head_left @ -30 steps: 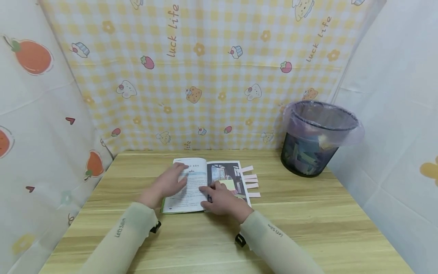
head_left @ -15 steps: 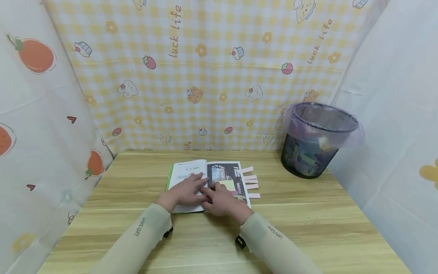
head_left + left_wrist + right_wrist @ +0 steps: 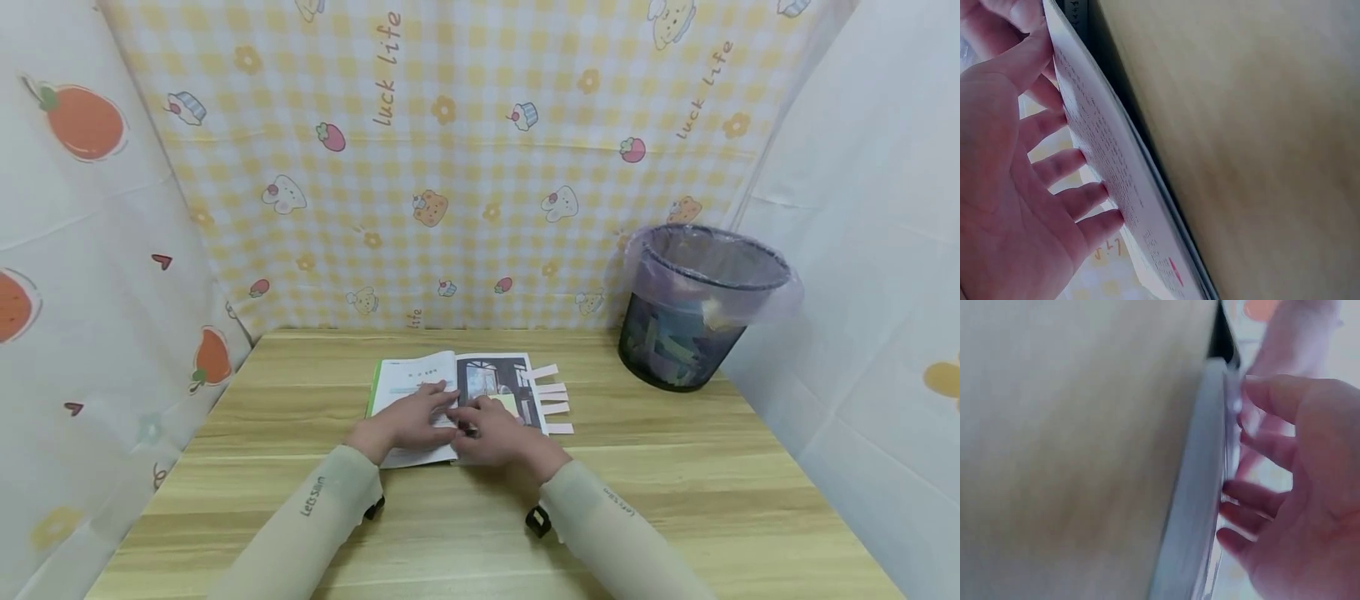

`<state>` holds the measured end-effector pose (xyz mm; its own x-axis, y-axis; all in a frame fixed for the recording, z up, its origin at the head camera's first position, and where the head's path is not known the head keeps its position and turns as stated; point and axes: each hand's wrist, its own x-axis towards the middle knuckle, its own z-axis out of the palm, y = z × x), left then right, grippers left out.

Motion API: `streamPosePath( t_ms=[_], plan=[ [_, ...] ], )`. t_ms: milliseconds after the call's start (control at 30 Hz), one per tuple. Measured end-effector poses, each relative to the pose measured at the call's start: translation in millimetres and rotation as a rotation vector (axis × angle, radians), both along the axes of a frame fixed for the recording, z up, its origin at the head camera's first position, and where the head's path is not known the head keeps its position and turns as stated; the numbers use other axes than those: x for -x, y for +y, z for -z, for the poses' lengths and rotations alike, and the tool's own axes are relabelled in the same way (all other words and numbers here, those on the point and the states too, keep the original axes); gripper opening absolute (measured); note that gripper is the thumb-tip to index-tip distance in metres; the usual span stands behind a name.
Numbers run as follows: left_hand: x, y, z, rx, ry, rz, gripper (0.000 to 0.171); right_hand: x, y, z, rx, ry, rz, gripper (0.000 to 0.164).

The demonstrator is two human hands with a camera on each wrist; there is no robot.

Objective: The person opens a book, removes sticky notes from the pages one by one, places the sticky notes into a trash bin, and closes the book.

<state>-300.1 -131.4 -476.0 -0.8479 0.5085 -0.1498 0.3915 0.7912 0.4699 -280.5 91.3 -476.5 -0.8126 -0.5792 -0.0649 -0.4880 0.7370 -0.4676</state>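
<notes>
The opened book (image 3: pixel 420 368) lies on the table (image 3: pixel 450 542) beneath the left hand (image 3: pixel 411 421), spread across its left page, and the right hand (image 3: pixel 497 435), fingers loosely bent, touching its right page.

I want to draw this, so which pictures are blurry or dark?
Head view: the book and bin look fairly clear, in soft light; left wrist view: blurry table, dark shadow along the book's edge; right wrist view: the blurriest, with pale, washed-out brightness behind the fingers.

Black bin (image 3: pixel 667 346) with purplish liner (image 3: pixel 690 292), yellow-checked curtain (image 3: pixel 465 167) behind
</notes>
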Motion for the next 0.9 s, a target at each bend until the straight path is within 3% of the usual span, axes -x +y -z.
streamPosePath(
  t_ms=[133, 333, 733, 800, 900],
  plan=[
    [-0.3, 4, -2.3, 0.0, -0.015, -0.018, 0.082, 10.7, 17, -4.3, 0.04, 0.009, 0.088, 0.046],
    [1.1, 5, -1.7, 0.0, -0.025, -0.03, 0.085, 28.6, 41, 1.1, -0.012, 0.024, 0.312, 0.057],
    [0.5, 2, -1.1, -0.01, -0.04, -0.041, 0.085, 35.7, 46, 3.6, 0.065, -0.092, 0.399, 0.064],
    [0.6, 2, -0.5, -0.007, -0.038, -0.043, 0.085, 35.9, 47, 4.0, 0.077, -0.085, 0.404, 0.058],
    [0.6, 2, 0.6, -0.005, -0.038, -0.047, 0.085, 34.8, 48, 4.3, 0.1, -0.047, 0.423, 0.037]
  ],
)
